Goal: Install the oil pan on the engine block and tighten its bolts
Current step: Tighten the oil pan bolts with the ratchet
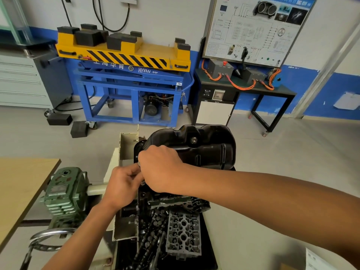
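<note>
The black pressed-steel oil pan [204, 152] sits bottom-up on the dark engine block [144, 198]. The R hand [159, 168] lies over the pan's near-left flange, fingers curled down; what they grip is hidden, I cannot tell. The L hand [122, 184] touches it from the left, fingers also curled, contents not visible. Just below lies a grey aluminium cylinder head [183, 234] w/ loose parts.

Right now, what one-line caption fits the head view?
Left hand and right hand meet, fingers curled, at the left rim of the black oil pan; a cylinder head lies nearer the camera.
</note>
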